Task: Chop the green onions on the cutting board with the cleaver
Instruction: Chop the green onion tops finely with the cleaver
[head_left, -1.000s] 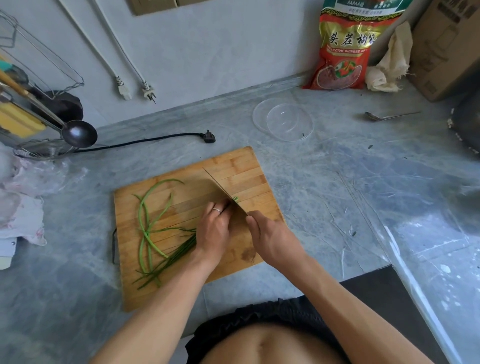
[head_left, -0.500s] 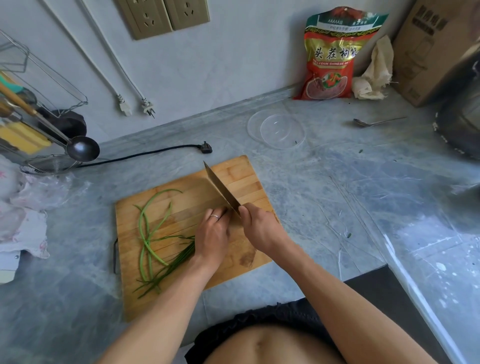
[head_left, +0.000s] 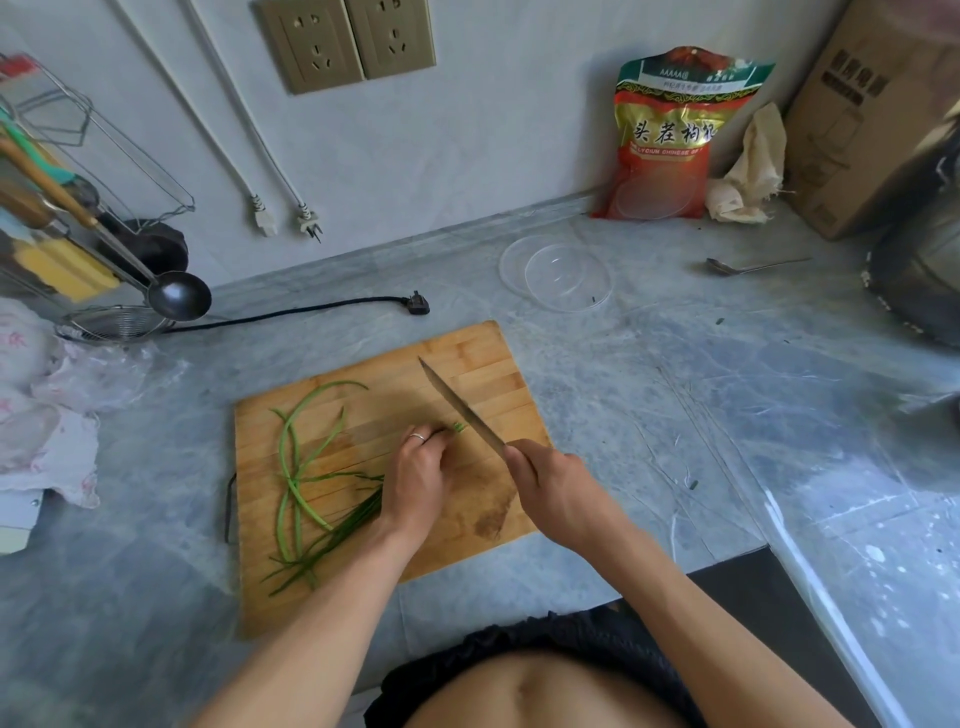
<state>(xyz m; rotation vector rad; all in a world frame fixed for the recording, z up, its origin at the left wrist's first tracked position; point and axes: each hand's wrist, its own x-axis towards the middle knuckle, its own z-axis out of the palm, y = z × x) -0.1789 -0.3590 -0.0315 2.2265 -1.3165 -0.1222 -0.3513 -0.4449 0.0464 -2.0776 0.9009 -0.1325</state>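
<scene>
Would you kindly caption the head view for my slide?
Right hand holds steel cleaver beside green onions gripped by left hand on bamboo cutting board.

Green onions (head_left: 311, 483), tan striped cutting board (head_left: 483, 374), grey marbled counter (head_left: 649, 415)

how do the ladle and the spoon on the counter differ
The ladle is large, with a round dark bowl and a long wooden-ended handle; the spoon is small and all metal. The ladle's handle slants up toward the wire rack at the left, while the spoon lies flat on the counter at the right. Both have metal bowls and neither is being held.
</scene>
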